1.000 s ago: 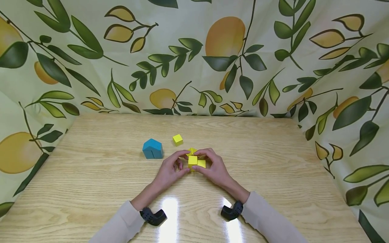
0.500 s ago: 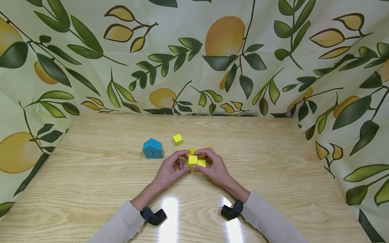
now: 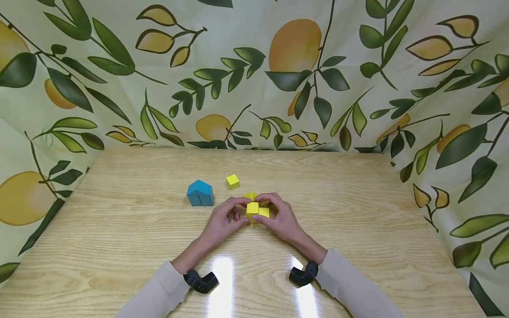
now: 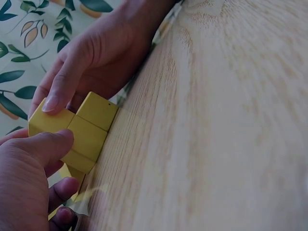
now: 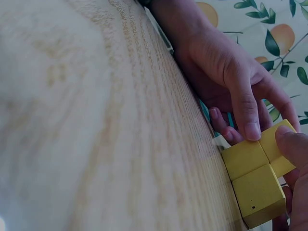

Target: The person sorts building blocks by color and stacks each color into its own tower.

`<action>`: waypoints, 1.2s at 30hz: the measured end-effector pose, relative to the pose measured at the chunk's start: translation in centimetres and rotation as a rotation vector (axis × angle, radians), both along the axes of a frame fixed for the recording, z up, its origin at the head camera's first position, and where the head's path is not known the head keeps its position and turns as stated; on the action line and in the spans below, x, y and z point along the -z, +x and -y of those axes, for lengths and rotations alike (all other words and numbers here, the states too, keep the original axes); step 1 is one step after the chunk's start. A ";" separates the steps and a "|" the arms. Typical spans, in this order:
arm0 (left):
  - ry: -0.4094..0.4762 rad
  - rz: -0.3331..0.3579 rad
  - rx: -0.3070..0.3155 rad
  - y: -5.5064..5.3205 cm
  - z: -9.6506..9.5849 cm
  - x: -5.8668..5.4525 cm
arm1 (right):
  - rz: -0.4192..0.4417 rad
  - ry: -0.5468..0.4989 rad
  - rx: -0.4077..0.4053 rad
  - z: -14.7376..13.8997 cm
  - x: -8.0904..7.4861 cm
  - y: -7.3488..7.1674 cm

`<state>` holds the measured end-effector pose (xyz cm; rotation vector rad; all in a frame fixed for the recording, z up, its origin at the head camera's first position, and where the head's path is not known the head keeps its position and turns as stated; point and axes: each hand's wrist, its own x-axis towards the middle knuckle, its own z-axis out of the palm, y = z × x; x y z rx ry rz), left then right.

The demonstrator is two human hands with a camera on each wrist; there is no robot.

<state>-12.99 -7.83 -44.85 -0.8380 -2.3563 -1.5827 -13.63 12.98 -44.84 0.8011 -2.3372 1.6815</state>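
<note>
Two yellow cubes are stacked on the tabletop, and a third yellow cube (image 3: 264, 212) sits against the right side of the lower one. My left hand (image 3: 221, 223) holds the stack from the left, its thumb near the seam between upper and lower cubes in the wrist views. From the right, my right hand (image 3: 281, 217) pinches the upper cube (image 3: 252, 208) between thumb and forefinger. Just behind the stack, more yellow blocks (image 3: 250, 195) with slanted tops show partly; the fingers hide the rest. In the right wrist view, the lower cube (image 5: 244, 159) touches the table.
A blue house-shaped group of blocks (image 3: 200, 193) stands left of the hands. Behind them lies a loose yellow cube (image 3: 233, 181). Patterned cloth (image 3: 238, 88) rises along the back and sides of the wooden table (image 3: 338, 190). Each wrist wears a black device (image 3: 200, 281).
</note>
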 end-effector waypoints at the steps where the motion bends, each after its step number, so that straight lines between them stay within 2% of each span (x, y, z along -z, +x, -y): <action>1: 0.000 -0.002 0.001 0.2 -0.1 -0.5 | 0.000 0.000 -0.001 0.0 0.0 0.0; 6: -0.004 0.002 0.008 1.2 -0.3 -2.9 | 0.005 0.012 0.000 0.0 0.0 -0.1; 9: -0.006 0.006 0.008 1.5 -0.3 -3.5 | -0.001 0.013 -0.003 -0.1 0.0 0.0; 27: 0.002 -0.001 0.007 1.6 -0.3 -3.5 | 0.004 0.009 -0.002 -0.2 0.0 0.0; 36: 0.015 -0.010 0.013 1.5 -0.3 -3.3 | 0.041 -0.006 0.004 -0.3 -0.2 0.1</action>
